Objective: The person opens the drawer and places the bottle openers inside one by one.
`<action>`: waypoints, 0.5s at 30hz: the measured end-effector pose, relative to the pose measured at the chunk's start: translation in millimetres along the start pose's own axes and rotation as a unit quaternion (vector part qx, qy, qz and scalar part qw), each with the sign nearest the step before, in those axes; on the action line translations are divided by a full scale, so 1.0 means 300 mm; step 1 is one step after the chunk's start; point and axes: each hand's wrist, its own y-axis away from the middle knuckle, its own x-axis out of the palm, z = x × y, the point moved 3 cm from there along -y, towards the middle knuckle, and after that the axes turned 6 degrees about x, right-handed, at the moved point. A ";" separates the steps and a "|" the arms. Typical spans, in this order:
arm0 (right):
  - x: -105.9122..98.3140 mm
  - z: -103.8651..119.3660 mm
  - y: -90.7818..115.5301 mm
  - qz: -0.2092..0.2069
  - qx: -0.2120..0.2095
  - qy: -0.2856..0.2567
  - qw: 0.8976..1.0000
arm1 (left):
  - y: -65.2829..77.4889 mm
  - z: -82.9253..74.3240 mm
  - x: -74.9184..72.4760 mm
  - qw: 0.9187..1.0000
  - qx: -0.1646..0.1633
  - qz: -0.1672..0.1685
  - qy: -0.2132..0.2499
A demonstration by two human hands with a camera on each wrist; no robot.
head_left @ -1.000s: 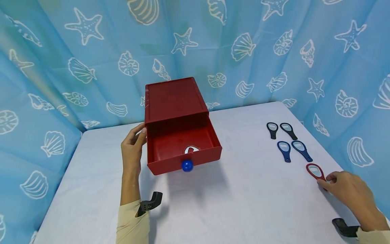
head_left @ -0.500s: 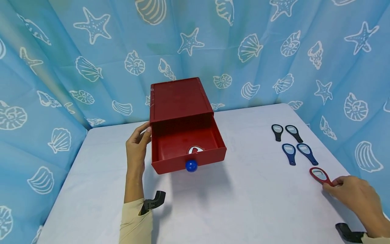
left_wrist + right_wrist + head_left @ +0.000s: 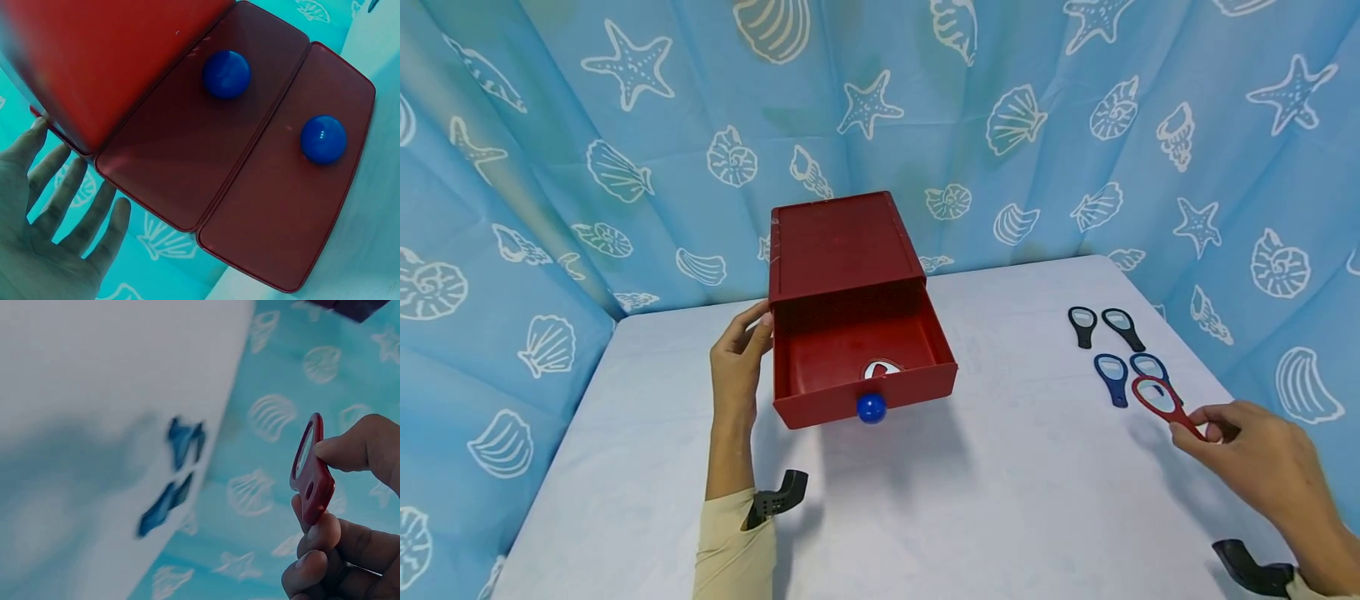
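Note:
My right hand pinches a red magnifying glass by its handle, off the table. In the right wrist view its handle lies between thumb and fingers. My left hand, fingers spread and nearly straight in the left wrist view, touches the left side of a dark red drawer cabinet. Its top drawer is pulled out by a blue knob. Inside lies a round lens with a red rim, half hidden by the drawer front.
Two black magnifying glasses and two blue ones lie on the white table at the right. Two lower drawers with blue knobs are closed. A blue shell-patterned curtain hangs behind the table.
The red magnifying glass has risen from the table in my right hand and moved up-left, now overlapping a blue one. The view shifted slightly; my left hand stays at the cabinet.

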 end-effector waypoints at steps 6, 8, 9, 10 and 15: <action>-0.025 0.116 -0.001 -0.011 -0.044 -0.017 0.999 | 0.003 0.004 -0.004 1.000 0.001 0.000 0.008; -0.034 0.147 -0.004 -0.014 -0.056 -0.023 0.998 | 0.003 0.005 -0.004 1.000 0.002 0.000 0.007; -0.038 0.161 -0.006 -0.014 -0.062 -0.027 0.998 | 0.002 0.006 -0.004 1.000 0.003 0.000 0.007; -0.043 0.175 -0.008 -0.014 -0.067 -0.031 0.997 | 0.002 0.006 -0.004 1.000 0.003 0.000 0.005; -0.067 0.238 -0.021 -0.022 -0.095 -0.057 0.994 | -0.001 0.006 -0.002 1.000 0.004 0.002 0.007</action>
